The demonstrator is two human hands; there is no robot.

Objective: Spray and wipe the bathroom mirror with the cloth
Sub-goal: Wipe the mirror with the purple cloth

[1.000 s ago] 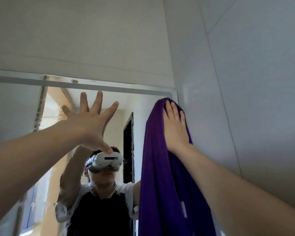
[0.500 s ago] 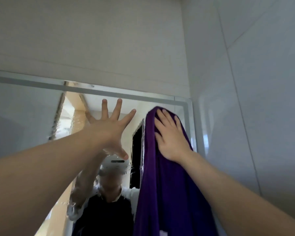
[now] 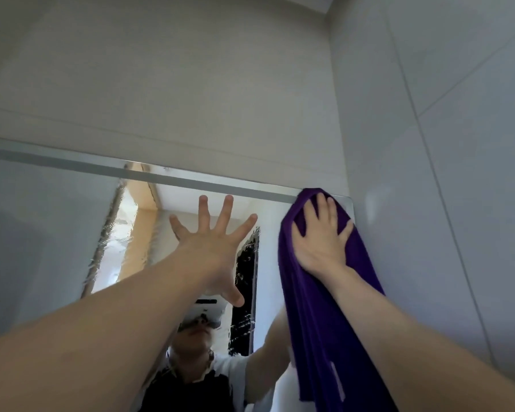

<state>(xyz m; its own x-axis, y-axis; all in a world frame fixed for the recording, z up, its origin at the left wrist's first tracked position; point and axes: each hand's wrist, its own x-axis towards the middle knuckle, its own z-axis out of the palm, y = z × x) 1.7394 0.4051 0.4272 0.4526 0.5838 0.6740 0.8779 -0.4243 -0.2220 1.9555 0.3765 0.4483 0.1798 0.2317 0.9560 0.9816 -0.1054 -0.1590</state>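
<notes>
The bathroom mirror (image 3: 48, 233) fills the lower left, its metal top edge running across the view. My right hand (image 3: 321, 236) lies flat on a purple cloth (image 3: 318, 316) and presses it against the mirror's top right corner; the rest of the cloth hangs down. My left hand (image 3: 211, 248) rests flat on the glass to the left of the cloth, fingers spread, holding nothing. Wet streaks show on the glass around it. No spray bottle is in view.
A tiled side wall (image 3: 443, 203) meets the mirror's right edge, right beside the cloth. A plain wall (image 3: 176, 84) rises above the mirror. The glass reflects a person with a headset and a dark doorway.
My right hand has slid the cloth up and to the right into the mirror's top corner. My left hand stays spread on the glass. The view has tilted upward.
</notes>
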